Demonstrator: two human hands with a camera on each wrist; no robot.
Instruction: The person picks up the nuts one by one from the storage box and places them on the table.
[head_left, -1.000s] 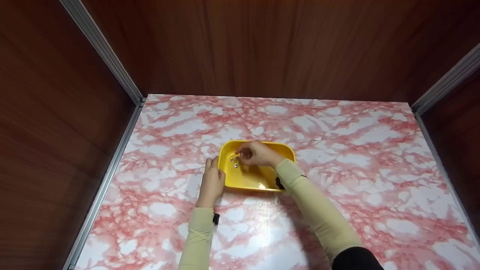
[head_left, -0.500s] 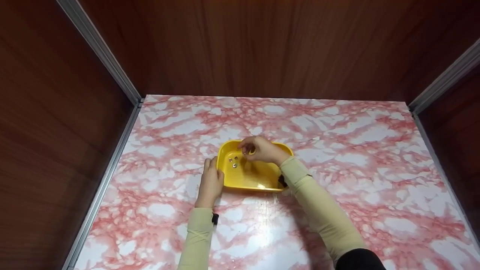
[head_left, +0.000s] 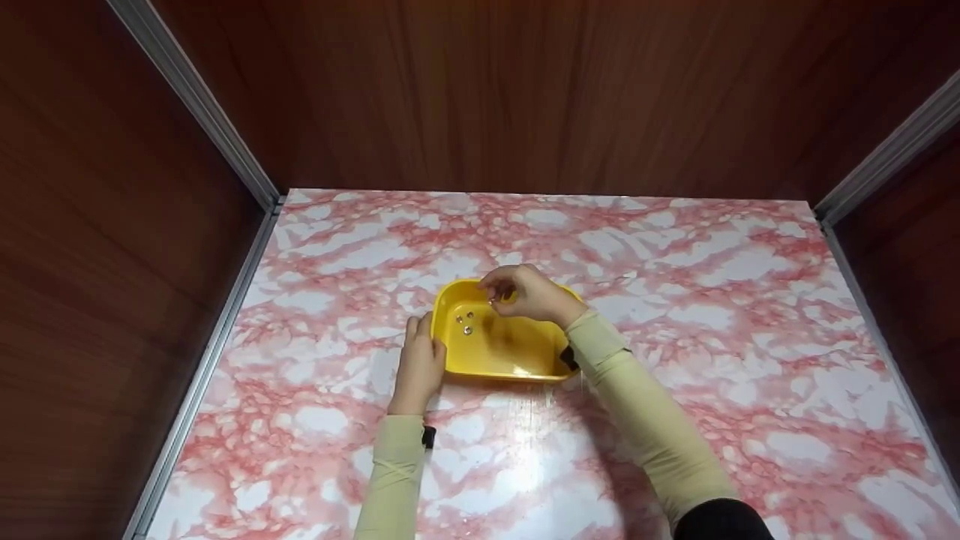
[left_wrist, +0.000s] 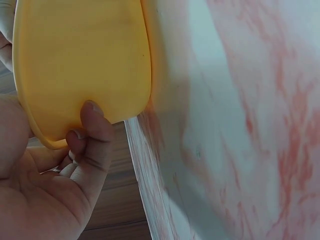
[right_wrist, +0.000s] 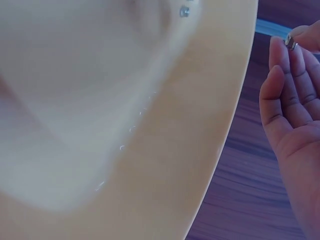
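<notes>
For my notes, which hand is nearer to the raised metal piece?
Right: the right hand pinches the metal piece; the left hand is apart, gripping the tray at its left end.

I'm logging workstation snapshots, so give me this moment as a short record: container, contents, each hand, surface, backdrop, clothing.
Container: yellow tray, resting on the table
Contents: three small shiny pieces, grouped toward the tray's left end
Left hand: left hand grips the tray's left end
Right hand: right hand pinches a small metal piece between thumb and fingers, raised above the tray floor
Surface: table with red-and-white marbled pattern
Backdrop: brown wood-grain panel
Clothing: pale yellow sleeves
</notes>
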